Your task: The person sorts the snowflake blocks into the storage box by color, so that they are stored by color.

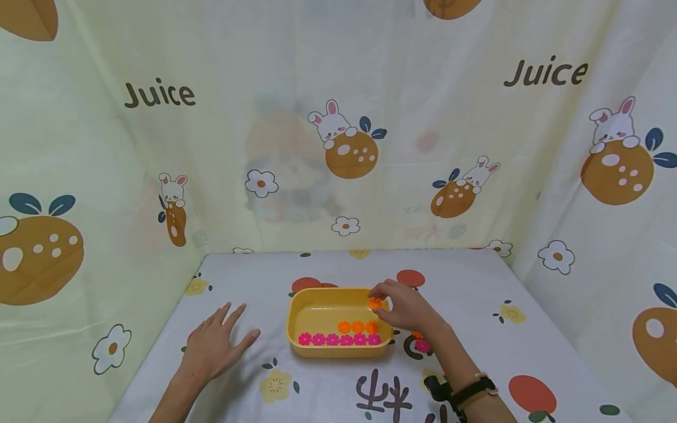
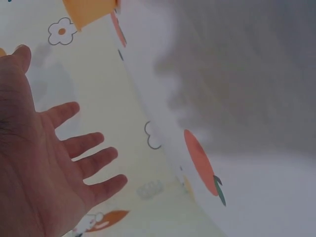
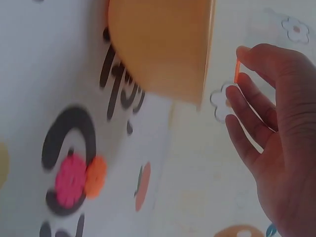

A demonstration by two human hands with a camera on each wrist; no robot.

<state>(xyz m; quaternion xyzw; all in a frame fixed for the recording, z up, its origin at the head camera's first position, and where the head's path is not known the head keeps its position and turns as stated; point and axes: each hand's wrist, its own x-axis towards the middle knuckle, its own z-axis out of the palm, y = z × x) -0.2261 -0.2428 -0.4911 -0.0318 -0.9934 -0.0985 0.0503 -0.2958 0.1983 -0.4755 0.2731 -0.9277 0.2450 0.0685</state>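
A yellow tray holds a row of several pink flower-shaped pieces along its near side. Behind the row's right half lie three orange flower-shaped pieces. My right hand is over the tray's right end, pinching another orange flower-shaped piece between thumb and forefinger; the right wrist view shows this piece edge-on. To the left of the tray, my left hand hovers with fingers spread, holding nothing. In the left wrist view, the left hand has its fingers extended.
Right of the tray, partly behind the right forearm, a loose pink flower-shaped piece and an orange one lie side by side on the patterned tablecloth. A printed curtain surrounds the table's back and sides.
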